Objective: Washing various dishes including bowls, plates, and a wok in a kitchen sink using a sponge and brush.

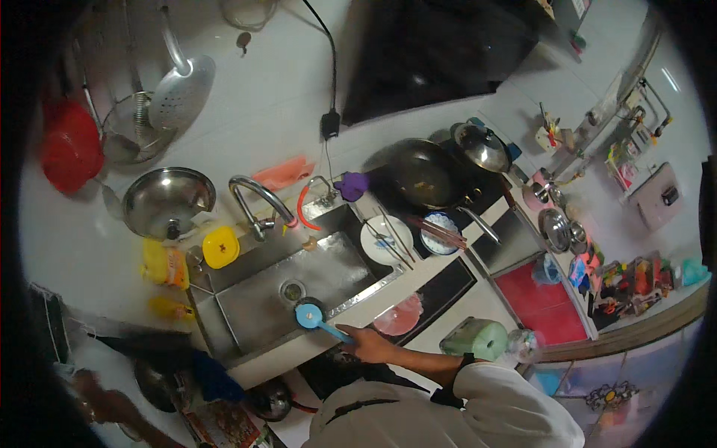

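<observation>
My right hand (371,346) grips the handle of a light-blue round-headed scrubbing brush (309,316), which is over the near edge of the stainless steel sink (263,302), close to the drain. My left hand (92,392) is at the far lower left, blurred and dim; whether it holds anything cannot be told. A chrome faucet (263,187) arches over the sink's far side. A white plate (386,239) with chopsticks across it stands right of the sink, beside a blue-and-white bowl (441,232) with more chopsticks on top.
A wok (428,179) and a lidded pan (482,148) stand on the stove. A yellow container (220,247) and a steel basin (168,201) are behind the sink's left part. A pink bowl (399,316) lies right of my forearm's start. Ladles and a red scoop (71,147) hang at upper left.
</observation>
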Available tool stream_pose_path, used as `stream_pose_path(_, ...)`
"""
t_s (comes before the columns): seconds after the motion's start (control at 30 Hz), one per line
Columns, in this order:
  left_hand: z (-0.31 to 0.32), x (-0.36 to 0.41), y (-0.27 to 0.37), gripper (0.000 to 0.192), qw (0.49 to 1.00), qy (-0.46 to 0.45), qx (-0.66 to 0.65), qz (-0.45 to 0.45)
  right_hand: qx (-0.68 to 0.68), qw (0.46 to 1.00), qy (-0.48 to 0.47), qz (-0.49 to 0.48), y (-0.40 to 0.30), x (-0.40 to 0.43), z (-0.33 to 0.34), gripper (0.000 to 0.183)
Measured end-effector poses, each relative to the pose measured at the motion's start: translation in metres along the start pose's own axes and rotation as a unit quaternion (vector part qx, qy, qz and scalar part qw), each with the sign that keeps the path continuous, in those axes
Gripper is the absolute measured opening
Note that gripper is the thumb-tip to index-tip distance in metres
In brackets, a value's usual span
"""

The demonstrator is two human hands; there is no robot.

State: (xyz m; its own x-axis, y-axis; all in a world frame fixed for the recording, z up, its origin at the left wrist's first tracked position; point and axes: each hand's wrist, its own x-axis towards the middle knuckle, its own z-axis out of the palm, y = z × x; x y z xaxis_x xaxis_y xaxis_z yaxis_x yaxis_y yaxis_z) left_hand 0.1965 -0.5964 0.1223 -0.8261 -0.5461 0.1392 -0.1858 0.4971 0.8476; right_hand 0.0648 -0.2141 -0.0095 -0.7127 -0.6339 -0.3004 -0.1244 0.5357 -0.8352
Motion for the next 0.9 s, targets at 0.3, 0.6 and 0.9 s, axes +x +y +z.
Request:
stream_pose_path(0.3, 0.233, -0.052, -0.046, 0.052, 0.705, -0.422, -0.422, -0.383, 0.067, 0.996, 0.04, 0.04, -0.011, 0.018, 0.036, 0.054)
stream_pose_path(0.6, 0.287, -0.069, -0.059, 0.022, 0.658, -0.269, -0.488, -0.506, -0.135, 0.986, 0.098, -0.007, 0.077, -0.019, -0.082, 0.035)
stream_pose_path(0.9, 0.265, -0.045, -0.068, 0.021, 0.877, -0.094, -0.198, -0.428, -0.078, 0.941, 0.237, 0.229, 0.265, -0.039, -0.424, 0.063)
